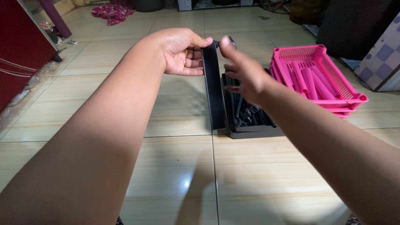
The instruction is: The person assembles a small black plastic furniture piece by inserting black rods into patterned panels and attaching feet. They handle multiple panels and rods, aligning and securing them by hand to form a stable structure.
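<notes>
Case: black case (250,125) sits on the tiled floor (175,175), lid (212,87) stood upright so the dark parts inside show.
Left hand: your left hand (181,52) grips the lid's top edge, steadying it.
Right hand: your right hand (243,73) hovers over the case, fingers loosely spread, holding nothing.
Basket: pink basket (358,99) rests just right of the case.

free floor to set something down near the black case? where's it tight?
Bare tile lies left of the black case, under the left hand, and in front of it toward the camera. Tight on the right: the pink basket sits right beside the case, and the right hand hovers over the open case by its raised lid.
</notes>
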